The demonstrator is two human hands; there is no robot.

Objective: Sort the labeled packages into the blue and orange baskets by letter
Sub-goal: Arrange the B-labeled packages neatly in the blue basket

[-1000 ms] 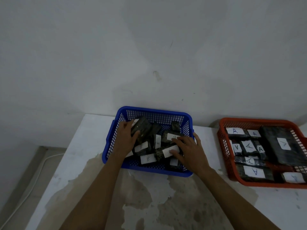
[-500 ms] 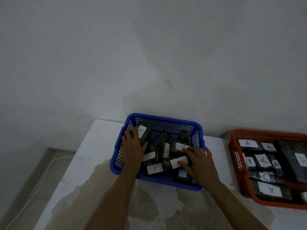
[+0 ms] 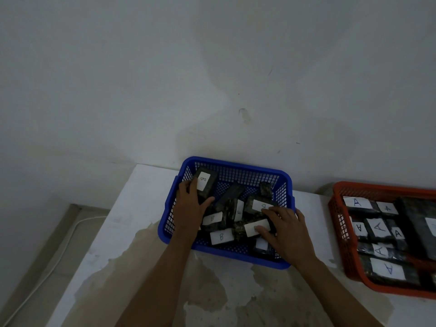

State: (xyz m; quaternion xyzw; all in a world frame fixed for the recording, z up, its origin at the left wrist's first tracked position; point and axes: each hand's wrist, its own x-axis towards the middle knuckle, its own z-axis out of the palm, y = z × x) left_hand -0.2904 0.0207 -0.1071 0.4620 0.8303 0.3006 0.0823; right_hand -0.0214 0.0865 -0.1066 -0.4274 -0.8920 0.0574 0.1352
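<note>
A blue basket (image 3: 236,161) stands on the white table and holds several dark packages with white B labels. My left hand (image 3: 191,206) is inside its left part and grips a dark B package (image 3: 205,182) tilted up against the far-left corner. My right hand (image 3: 283,230) lies over the basket's right side, fingers spread on two B packages (image 3: 256,228), thumb on the nearer label. An orange basket (image 3: 339,251) at the right holds several dark packages labelled A (image 3: 379,227).
The table top (image 3: 132,232) is white with brown worn patches near me. Its left edge drops to a floor with a pale cable (image 3: 59,251). A plain wall stands right behind both baskets.
My left hand has turned its package so the B label faces up and pushed it toward the basket's far-left corner. The right hand stays on the same packages. The view shifted left.
</note>
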